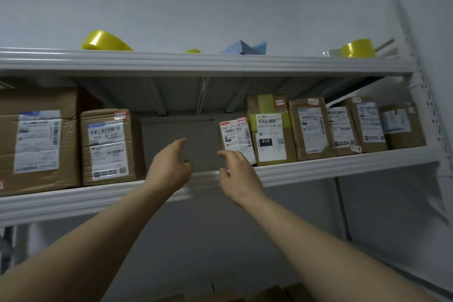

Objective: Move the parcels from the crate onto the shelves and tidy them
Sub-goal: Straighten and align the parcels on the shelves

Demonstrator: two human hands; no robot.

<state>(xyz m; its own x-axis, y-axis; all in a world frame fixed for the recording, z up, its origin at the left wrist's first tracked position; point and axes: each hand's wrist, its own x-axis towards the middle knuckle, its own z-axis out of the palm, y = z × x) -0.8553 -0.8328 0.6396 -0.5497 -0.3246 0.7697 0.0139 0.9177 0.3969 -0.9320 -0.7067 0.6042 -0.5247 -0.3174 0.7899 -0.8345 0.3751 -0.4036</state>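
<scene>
A wide grey-brown parcel (186, 140) stands on the middle shelf (318, 169), with a white label (236, 140) at its right end. My left hand (169, 167) is raised in front of its lower middle, fingers relaxed and open, holding nothing. My right hand (239, 174) hovers just right of it, near the parcel's lower right corner, fingers loosely spread. I cannot tell if either hand touches the parcel. Brown cardboard parcels line the shelf on both sides: a tall labelled one (107, 147) to the left, a yellow-taped one (272, 137) to the right.
A large box (36, 142) fills the shelf's far left. Several smaller parcels (355, 127) lean together at the right end. The top shelf (196, 61) carries yellow tape rolls (105, 41) and blue folded sheets (247, 48). More cardboard (269, 294) shows at the bottom edge.
</scene>
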